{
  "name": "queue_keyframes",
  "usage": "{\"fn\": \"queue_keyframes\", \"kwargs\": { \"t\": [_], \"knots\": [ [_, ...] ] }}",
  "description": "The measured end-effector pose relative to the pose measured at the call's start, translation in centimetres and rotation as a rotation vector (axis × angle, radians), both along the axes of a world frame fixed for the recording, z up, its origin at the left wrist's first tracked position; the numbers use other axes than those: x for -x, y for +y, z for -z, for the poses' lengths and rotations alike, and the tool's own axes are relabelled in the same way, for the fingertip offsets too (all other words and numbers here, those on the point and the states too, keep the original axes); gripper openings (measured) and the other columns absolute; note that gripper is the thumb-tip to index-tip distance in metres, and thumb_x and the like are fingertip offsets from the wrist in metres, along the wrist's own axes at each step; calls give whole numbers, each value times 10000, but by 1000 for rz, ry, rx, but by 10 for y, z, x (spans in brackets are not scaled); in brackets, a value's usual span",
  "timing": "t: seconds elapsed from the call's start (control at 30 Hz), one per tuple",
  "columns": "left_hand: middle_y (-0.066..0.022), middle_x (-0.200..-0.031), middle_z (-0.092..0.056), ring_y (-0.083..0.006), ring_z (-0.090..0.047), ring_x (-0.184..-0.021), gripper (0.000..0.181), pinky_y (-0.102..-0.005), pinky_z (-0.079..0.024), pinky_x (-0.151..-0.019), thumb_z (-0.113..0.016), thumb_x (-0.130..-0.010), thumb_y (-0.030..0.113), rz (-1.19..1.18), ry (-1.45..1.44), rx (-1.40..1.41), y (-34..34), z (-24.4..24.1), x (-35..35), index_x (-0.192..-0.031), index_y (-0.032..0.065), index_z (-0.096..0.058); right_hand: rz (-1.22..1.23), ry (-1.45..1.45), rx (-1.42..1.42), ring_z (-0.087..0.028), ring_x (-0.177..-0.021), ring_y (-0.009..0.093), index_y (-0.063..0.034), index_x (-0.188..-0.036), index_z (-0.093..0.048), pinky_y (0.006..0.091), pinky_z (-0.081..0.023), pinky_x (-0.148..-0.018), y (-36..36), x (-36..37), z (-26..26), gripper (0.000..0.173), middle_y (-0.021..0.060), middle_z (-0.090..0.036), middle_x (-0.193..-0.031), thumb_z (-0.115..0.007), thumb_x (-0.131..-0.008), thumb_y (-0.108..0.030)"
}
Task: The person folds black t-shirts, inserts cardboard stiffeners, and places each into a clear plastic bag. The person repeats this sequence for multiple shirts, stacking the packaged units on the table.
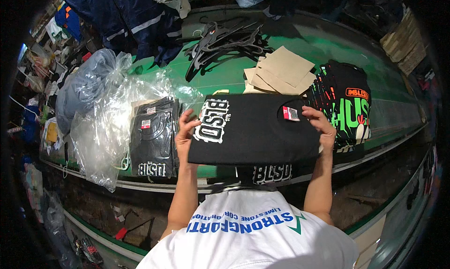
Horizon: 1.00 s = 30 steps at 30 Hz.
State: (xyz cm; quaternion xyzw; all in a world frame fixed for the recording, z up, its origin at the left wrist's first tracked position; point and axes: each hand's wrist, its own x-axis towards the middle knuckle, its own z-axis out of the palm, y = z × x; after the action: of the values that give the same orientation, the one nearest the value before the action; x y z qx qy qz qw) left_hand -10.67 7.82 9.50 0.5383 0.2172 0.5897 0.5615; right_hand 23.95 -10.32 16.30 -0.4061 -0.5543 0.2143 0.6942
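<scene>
A folded black T-shirt (251,135) with a white print and a red-and-white neck label is held up sideways before me. My left hand (185,128) grips its printed end, and my right hand (321,126) grips the end by the collar. Under its lower edge, part of another black printed garment (272,174) shows at the table's front. To the left of my left hand lies a stack of bagged black T-shirts (153,146). Beyond my right hand stands a pile of folded black shirts (348,104) with bright green and orange prints.
Black plastic hangers (225,40) lie heaped at the back of the green table (225,81). Brown cardboard sheets (281,70) sit behind the held shirt. Clear plastic bags (105,135) spread over the left side, beside a grey filled bag (84,88). Dark blue garments (123,19) hang at the back left.
</scene>
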Motion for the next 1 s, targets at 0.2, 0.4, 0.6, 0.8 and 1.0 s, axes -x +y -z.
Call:
{"fn": "queue_keyframes", "kwargs": {
  "t": [0.2,0.4,0.6,0.8,1.0],
  "knots": [
    [-105,-1157,-721,-161,-706,-956,275,-328,-604,-835,-541,-1069,106,240,8,779,-30,75,-5,-1290,-31,-632,151,-135,466,-638,-1130,223,59,-1002,-745,320,-519,-947,-29,-1,105,237,139,-630,-1322,-643,-807,146],
    [-75,-976,-710,-144,-698,-851,216,-318,-593,-737,-541,-1090,184,189,190,826,-10,56,-20,-1150,-6,-624,316,158,702,-654,-957,130,50,-1057,-721,268,-532,-852,-11,6,96,153,92,-686,-1097,-727,-915,-5],
    [-34,-826,-639,-124,-586,-693,179,-325,-540,-653,-566,-1068,133,172,218,874,-1,73,-27,-903,63,-570,257,385,949,-598,-648,80,16,-1009,-704,234,-457,-597,0,4,88,107,-1,-668,-745,-734,-945,-63],
    [-62,-781,-640,-123,-553,-652,214,-311,-506,-618,-594,-1028,44,-75,122,843,-5,96,-43,-817,44,-562,402,149,875,-498,-608,45,-3,-875,-668,248,-385,-553,8,7,94,79,-24,-619,-703,-732,-919,-17],
    [-33,-759,-613,-93,-493,-638,172,-278,-423,-575,-596,-1004,24,-230,182,767,-11,108,-51,-832,16,-582,604,36,890,-438,-590,38,-11,-736,-630,251,-330,-533,11,10,88,175,-40,-532,-633,-757,-853,20]
  ]
}}
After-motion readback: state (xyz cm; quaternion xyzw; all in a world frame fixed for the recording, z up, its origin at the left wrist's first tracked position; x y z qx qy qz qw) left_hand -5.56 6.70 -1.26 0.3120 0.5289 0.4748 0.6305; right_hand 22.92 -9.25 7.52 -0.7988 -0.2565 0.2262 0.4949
